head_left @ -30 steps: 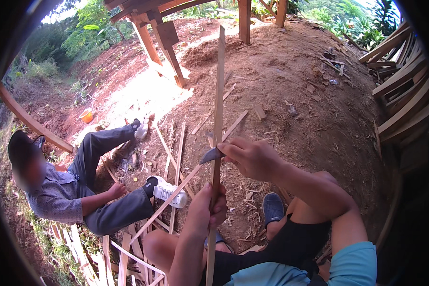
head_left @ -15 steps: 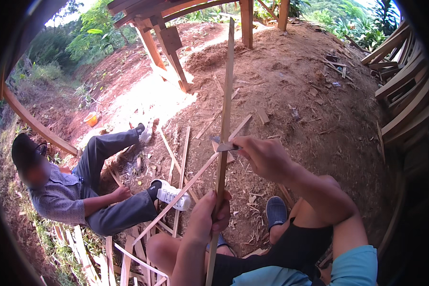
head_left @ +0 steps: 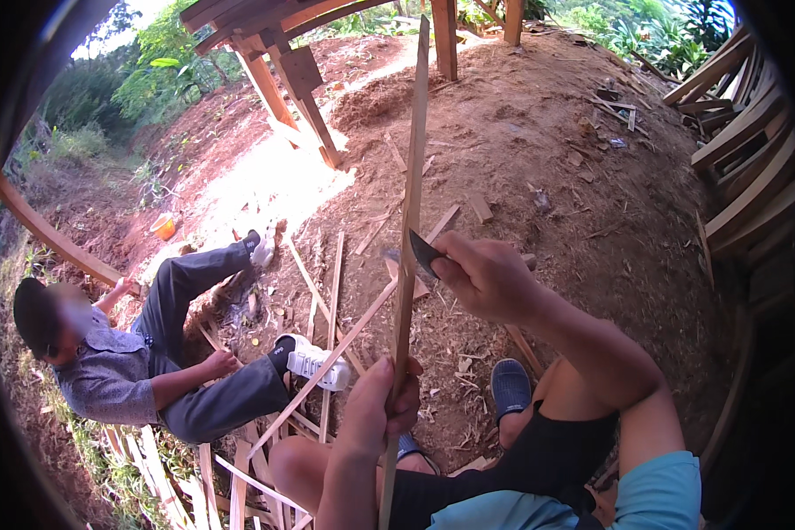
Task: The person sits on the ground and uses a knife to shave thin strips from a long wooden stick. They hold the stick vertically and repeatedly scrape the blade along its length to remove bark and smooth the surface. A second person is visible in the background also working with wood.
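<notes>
A long, thin wooden strip (head_left: 412,177) stands tilted upright in front of me, its lower end down by my lap. Low on the strip, my left hand (head_left: 382,397) is closed around it. My right hand (head_left: 490,276) grips a knife (head_left: 425,253) with a dark blade; its handle is hidden inside the fist. The blade's tip points up and left, at the right edge of the strip. Whether blade and wood touch I cannot tell.
A person (head_left: 124,353) in a dark cap sits on the ground at left, legs stretched toward me. Wooden strips (head_left: 336,291) lie between us. Stacked boards (head_left: 751,168) line the right side. A timber frame (head_left: 305,97) stands ahead; an orange bucket (head_left: 163,226) sits beyond the person.
The knife has turned from lying across the strip to pointing up beside its right edge, and my right hand has shifted slightly. The seated person's head has turned and a hand has risen.
</notes>
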A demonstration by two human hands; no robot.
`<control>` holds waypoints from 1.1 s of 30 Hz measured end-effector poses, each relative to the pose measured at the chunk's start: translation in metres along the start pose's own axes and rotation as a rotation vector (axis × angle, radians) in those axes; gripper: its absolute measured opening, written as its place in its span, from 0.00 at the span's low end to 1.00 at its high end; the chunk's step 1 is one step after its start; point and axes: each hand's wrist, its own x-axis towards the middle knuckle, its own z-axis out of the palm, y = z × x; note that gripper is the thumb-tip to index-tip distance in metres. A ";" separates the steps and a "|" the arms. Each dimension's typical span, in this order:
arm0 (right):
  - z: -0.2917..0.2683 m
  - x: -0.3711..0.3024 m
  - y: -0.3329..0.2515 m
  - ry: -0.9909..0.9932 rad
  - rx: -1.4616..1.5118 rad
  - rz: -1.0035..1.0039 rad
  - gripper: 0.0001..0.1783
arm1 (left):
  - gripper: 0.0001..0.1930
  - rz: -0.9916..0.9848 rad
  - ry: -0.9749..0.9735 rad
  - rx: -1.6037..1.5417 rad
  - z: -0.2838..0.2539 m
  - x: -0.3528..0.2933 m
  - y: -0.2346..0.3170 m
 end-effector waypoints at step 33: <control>-0.005 0.015 -0.001 0.036 -0.296 -0.183 0.09 | 0.20 0.163 0.099 0.320 0.008 0.002 -0.012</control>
